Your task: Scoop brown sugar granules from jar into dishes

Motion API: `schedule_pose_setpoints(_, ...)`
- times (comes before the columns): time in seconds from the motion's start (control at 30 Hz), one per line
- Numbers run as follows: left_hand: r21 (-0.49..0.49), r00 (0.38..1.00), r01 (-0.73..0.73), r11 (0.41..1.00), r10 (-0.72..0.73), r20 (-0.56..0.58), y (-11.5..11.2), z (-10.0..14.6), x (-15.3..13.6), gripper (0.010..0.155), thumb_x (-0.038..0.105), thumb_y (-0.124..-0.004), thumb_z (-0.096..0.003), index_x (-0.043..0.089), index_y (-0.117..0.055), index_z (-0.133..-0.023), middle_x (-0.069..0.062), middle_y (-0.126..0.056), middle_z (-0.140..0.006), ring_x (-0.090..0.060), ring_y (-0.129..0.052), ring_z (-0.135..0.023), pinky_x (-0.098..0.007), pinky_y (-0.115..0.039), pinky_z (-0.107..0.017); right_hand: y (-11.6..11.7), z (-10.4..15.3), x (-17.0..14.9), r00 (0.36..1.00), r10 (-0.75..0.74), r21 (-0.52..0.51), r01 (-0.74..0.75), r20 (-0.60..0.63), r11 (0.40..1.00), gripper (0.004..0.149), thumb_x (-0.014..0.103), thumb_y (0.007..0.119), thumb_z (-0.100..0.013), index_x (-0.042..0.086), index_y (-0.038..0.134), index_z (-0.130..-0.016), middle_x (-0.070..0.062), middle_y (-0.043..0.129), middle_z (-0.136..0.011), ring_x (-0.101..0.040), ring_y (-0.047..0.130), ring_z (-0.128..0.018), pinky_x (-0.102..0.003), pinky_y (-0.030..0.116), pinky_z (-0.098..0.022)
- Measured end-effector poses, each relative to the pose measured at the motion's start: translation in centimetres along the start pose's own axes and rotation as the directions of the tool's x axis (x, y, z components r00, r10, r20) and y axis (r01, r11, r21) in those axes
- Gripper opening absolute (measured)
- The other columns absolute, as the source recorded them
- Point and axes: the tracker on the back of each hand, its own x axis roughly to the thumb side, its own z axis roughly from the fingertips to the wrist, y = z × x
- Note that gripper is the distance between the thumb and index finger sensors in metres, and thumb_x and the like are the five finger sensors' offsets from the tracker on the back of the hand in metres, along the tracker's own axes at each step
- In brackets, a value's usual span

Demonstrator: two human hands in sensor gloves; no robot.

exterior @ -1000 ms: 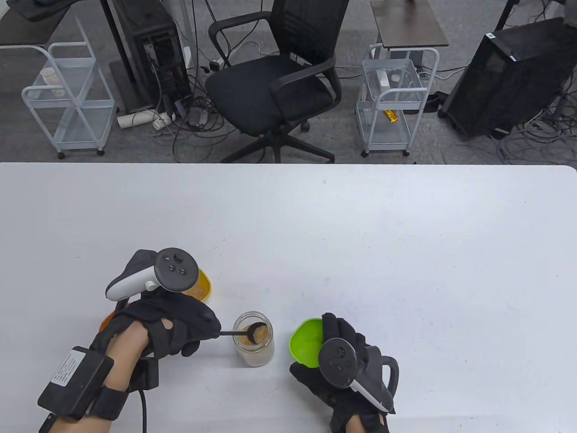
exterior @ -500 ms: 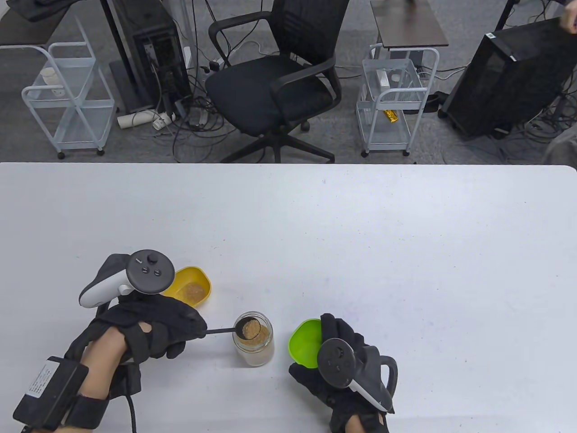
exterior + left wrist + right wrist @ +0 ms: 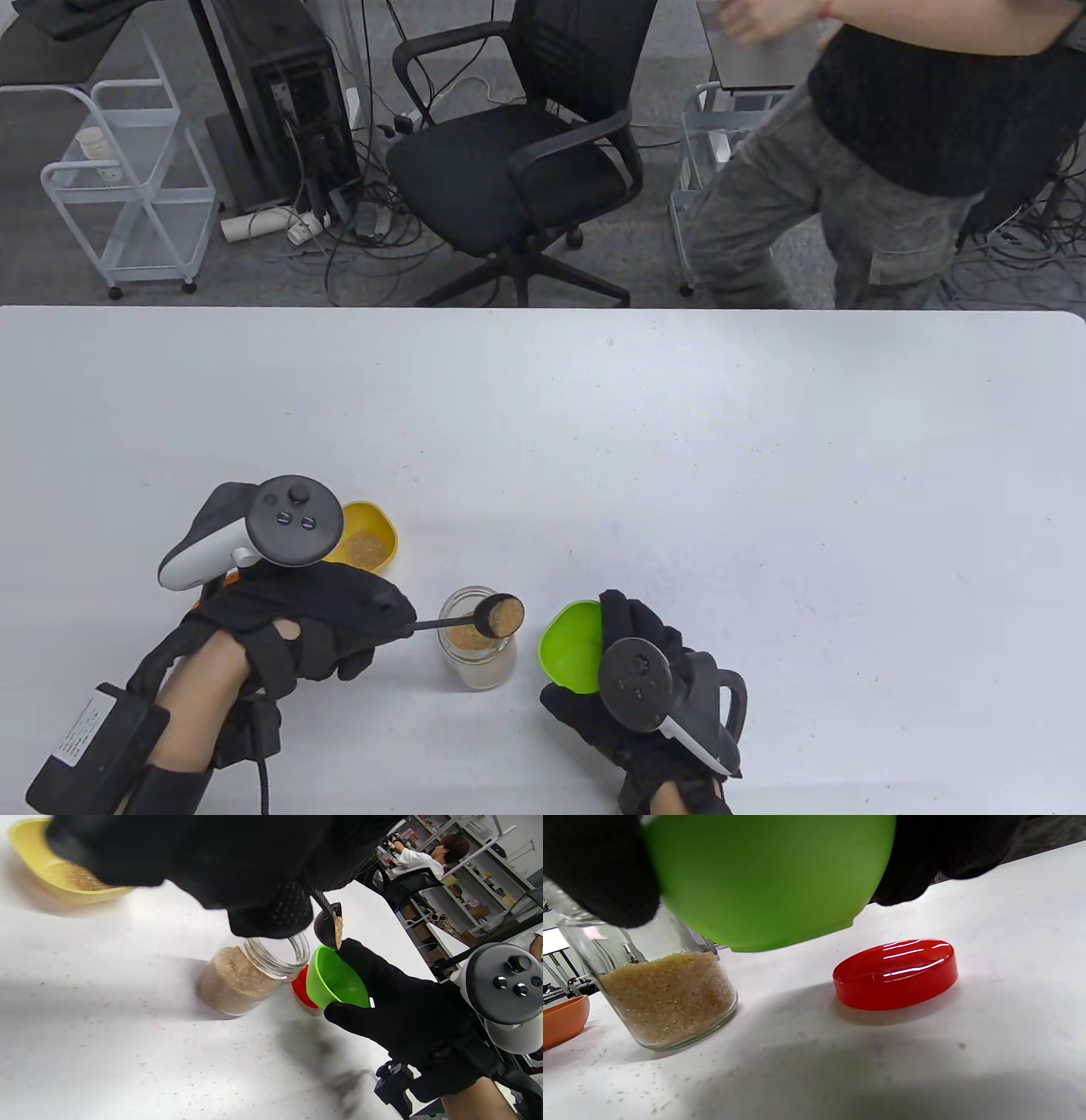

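Left hand (image 3: 305, 624) pinches the handle of a black spoon (image 3: 499, 615), its bowl heaped with brown sugar, level and hanging over the right rim of the glass jar (image 3: 478, 647). The jar stands upright near the table's front edge, open-mouthed and part filled with sugar. Just right of it, the right hand (image 3: 632, 679) curls its fingers round a green dish (image 3: 570, 643), lifted off the white table (image 3: 679, 441) and tipped toward the spoon; the right wrist view shows clear air under it. Spoon and dish rim sit close together, a small gap between. A red lid (image 3: 895, 974) lies flat on the table below the dish. Behind the left hand sits a yellow dish (image 3: 371, 541) with sugar in it. An orange dish (image 3: 562, 1020) peeks in left of the jar. Wide bare tabletop stretches behind and to the right. A person (image 3: 891, 153) stands beyond the far edge.
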Motion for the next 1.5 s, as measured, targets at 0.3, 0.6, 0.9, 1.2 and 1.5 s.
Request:
schedule_pose_setpoints(0.3,0.090,0.982,0.178,0.980,-0.183,0.053,-2.8,-1.7,4.1,0.046,0.039,-0.079,-0.0629,0.015,-0.082,-0.102,-0.004,-0.106,-0.065,-0.012,-0.104,-0.027,-0.035,-0.096,-0.025,-0.1,0.1,-0.2,0.999,-0.039,-0.020,0.039,0.013,0.999,0.112,0.072,0.085,-0.039,-0.002,0.045,-0.112,-0.030,0.061,-0.114,-0.051,0.079,-0.084,-0.068,0.065,-0.066)
schedule_pose_setpoints(0.6,0.250,0.866,0.488,0.836,-0.501,-0.017,-5.6,-1.8,6.8,0.046,0.040,-0.080,-0.0619,0.018,-0.081,-0.102,-0.004,-0.105,-0.069,-0.015,-0.105,-0.032,-0.037,-0.095,-0.029,-0.2,0.2,-0.6,0.996,-0.089,-0.046,0.090,0.012,0.995,0.112,0.072,0.085,-0.039,-0.002,0.044,-0.112,-0.029,0.059,-0.114,-0.052,0.079,-0.085,-0.068,0.065,-0.067)
schedule_pose_setpoints(0.9,0.494,0.701,0.640,0.588,-0.711,-0.061,-8.6,-0.1,6.8,0.046,0.041,-0.080,-0.0611,0.021,-0.079,-0.102,-0.003,-0.103,-0.072,-0.017,-0.104,-0.036,-0.039,-0.093,-0.033,-0.2,0.2,-0.7,0.994,-0.113,-0.064,0.113,0.005,0.992,0.112,0.071,0.085,-0.039,-0.002,0.042,-0.113,-0.030,0.057,-0.115,-0.052,0.077,-0.087,-0.069,0.063,-0.067)
schedule_pose_setpoints(1.2,0.637,0.758,0.521,0.568,-0.651,-0.040,-8.7,1.2,4.2,0.046,0.041,-0.078,-0.0615,0.023,-0.077,-0.104,-0.001,-0.101,-0.075,-0.017,-0.103,-0.040,-0.039,-0.093,-0.037,0.0,0.1,-0.7,0.992,-0.130,-0.066,0.130,0.004,0.989,0.112,0.070,0.085,-0.040,-0.002,0.042,-0.113,-0.030,0.057,-0.115,-0.052,0.076,-0.087,-0.069,0.063,-0.068)
schedule_pose_setpoints(1.5,0.714,0.898,0.287,0.639,-0.439,0.032,-8.2,2.3,-1.7,0.047,0.042,-0.078,-0.0614,0.021,-0.078,-0.103,-0.001,-0.102,-0.073,-0.016,-0.104,-0.038,-0.038,-0.093,-0.035,-0.1,0.0,-0.6,0.992,-0.122,-0.048,0.122,0.002,0.991,0.112,0.070,0.085,-0.040,-0.002,0.042,-0.113,-0.030,0.056,-0.115,-0.053,0.076,-0.088,-0.069,0.063,-0.068)
